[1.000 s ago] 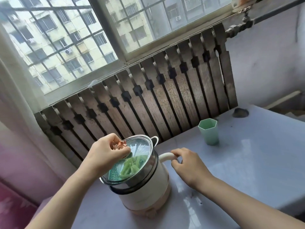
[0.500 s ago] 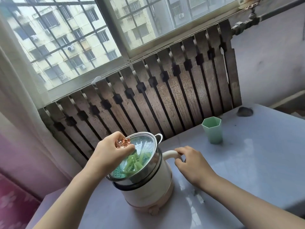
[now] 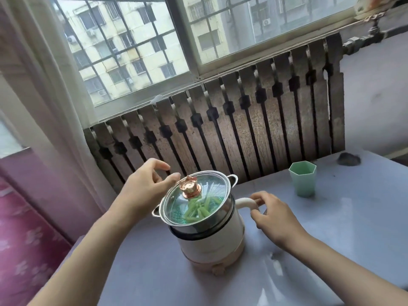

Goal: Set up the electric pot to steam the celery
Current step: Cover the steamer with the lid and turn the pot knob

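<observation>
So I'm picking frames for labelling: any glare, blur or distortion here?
Head view: wide-angle lens bows the window frame; daylight glare streaks the table and glass lid; the pink fabric at the left edge is smeared; celery stays readable.

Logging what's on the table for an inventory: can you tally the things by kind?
Electric pot: 1
Steamer basket: 1
Glass lid: 1
Green cup: 1
Dark lump at the far edge, unclear: 1
Total: 5

Glass lid (image 3: 194,202) with shiny metal rim, glossy table (image 3: 331,250), weathered wood slats (image 3: 254,138)
</observation>
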`<state>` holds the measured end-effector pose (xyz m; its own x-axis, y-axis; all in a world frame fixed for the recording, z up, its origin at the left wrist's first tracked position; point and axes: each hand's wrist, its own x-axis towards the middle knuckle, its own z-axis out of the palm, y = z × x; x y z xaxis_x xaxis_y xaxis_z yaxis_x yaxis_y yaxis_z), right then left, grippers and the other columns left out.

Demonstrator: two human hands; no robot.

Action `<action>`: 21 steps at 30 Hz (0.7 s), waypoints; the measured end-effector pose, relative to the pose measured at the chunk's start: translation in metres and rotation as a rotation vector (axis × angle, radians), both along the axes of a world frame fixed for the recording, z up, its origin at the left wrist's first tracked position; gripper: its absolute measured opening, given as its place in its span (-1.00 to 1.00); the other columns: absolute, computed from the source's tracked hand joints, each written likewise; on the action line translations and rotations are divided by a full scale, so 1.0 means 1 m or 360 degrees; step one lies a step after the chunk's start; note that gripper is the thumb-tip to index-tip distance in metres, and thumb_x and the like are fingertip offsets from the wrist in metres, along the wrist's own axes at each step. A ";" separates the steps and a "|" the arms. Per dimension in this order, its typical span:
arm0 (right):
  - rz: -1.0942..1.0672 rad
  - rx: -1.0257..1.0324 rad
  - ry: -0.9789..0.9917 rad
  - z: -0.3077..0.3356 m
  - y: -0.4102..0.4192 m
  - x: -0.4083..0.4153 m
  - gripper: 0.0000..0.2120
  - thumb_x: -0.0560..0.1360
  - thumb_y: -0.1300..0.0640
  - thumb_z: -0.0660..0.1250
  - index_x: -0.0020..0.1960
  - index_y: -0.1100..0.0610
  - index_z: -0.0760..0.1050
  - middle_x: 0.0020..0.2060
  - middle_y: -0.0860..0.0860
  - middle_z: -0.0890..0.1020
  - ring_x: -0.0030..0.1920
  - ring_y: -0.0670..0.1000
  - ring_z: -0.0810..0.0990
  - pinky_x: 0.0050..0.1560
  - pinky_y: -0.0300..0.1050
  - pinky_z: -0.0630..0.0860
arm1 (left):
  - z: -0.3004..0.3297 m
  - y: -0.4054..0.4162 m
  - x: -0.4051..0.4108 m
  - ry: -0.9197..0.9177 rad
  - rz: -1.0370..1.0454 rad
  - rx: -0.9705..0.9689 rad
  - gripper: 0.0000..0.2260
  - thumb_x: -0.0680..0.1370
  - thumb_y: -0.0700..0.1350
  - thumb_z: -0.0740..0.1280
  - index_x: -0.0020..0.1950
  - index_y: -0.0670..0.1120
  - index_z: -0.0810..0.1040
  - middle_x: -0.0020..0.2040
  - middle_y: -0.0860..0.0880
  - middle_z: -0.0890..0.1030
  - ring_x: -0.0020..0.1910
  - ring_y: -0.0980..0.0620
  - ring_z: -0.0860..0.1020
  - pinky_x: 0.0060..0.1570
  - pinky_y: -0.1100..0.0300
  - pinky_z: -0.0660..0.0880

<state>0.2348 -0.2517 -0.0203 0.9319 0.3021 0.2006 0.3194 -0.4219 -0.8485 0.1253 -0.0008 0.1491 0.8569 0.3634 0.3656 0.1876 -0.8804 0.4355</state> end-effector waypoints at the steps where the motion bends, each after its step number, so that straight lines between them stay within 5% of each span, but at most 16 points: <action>1: -0.0009 -0.0001 0.0001 0.000 -0.001 -0.001 -0.69 0.51 0.04 0.34 0.26 -0.03 0.52 0.12 -0.06 0.61 -0.09 0.04 0.64 0.03 -0.01 0.58 | 0.001 0.006 -0.011 -0.0126 0.0014 -0.0014 -0.81 0.56 0.15 0.48 0.11 0.15 0.60 -0.26 0.02 0.59 -0.38 0.22 0.56 -0.36 0.20 0.40; 6: -0.0065 -0.0084 -0.0009 -0.002 -0.009 -0.009 -0.59 0.49 0.02 0.40 0.31 0.02 0.47 0.14 -0.02 0.57 -0.05 0.07 0.64 0.04 0.01 0.54 | -0.016 0.051 -0.069 -0.0544 0.0250 -0.0404 -0.83 0.42 0.08 0.48 -0.02 0.11 0.67 -0.27 -0.02 0.62 -0.39 0.05 0.53 -0.30 0.14 0.48; 9: -0.0118 -0.0117 -0.0023 -0.002 -0.010 -0.020 -0.69 0.47 0.03 0.42 0.16 0.05 0.47 0.07 0.00 0.57 -0.10 0.01 0.56 -0.06 -0.06 0.43 | -0.064 0.061 -0.090 -0.0602 0.0460 -0.0700 -0.81 0.37 0.00 0.43 -0.04 0.04 0.67 -0.18 -0.12 0.67 -0.33 -0.09 0.51 -0.20 0.01 0.49; 13: -0.0029 -0.0174 -0.0006 -0.003 -0.003 -0.041 -0.74 0.42 0.02 0.42 0.05 0.06 0.46 0.00 0.00 0.58 -0.11 -0.05 0.55 -0.14 -0.10 0.39 | -0.156 0.046 -0.094 -0.0184 0.0397 -0.0910 -0.66 0.52 -0.22 0.53 0.27 -0.05 0.59 0.03 -0.16 0.67 -0.03 -0.23 0.68 -0.06 -0.18 0.65; 17: 0.0198 -0.0325 0.0012 -0.015 0.004 -0.063 -0.39 0.35 -0.11 0.36 0.35 0.06 0.45 0.14 -0.01 0.54 0.03 -0.02 0.60 -0.01 -0.11 0.49 | -0.189 0.026 -0.081 0.0144 0.0053 -0.0935 -0.31 0.52 -0.12 0.60 0.57 0.06 0.38 0.35 -0.04 0.57 0.23 -0.02 0.63 0.00 0.14 0.62; 21: 0.0322 -0.0330 -0.0121 -0.029 0.009 -0.079 -0.24 0.29 -0.14 0.37 0.46 0.01 0.38 0.03 -0.21 0.48 0.03 -0.26 0.53 -0.07 -0.39 0.40 | -0.196 0.017 -0.073 0.0209 -0.0064 -0.0930 -0.08 0.48 -0.08 0.63 0.71 0.07 0.17 0.59 -0.04 0.39 0.47 -0.06 0.47 0.29 0.02 0.54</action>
<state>0.1553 -0.2423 -0.0495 0.8333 0.5219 0.1823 0.4740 -0.5049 -0.7213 0.0520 0.0163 -0.0471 0.8986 0.4386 0.0055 0.2438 -0.5098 0.8250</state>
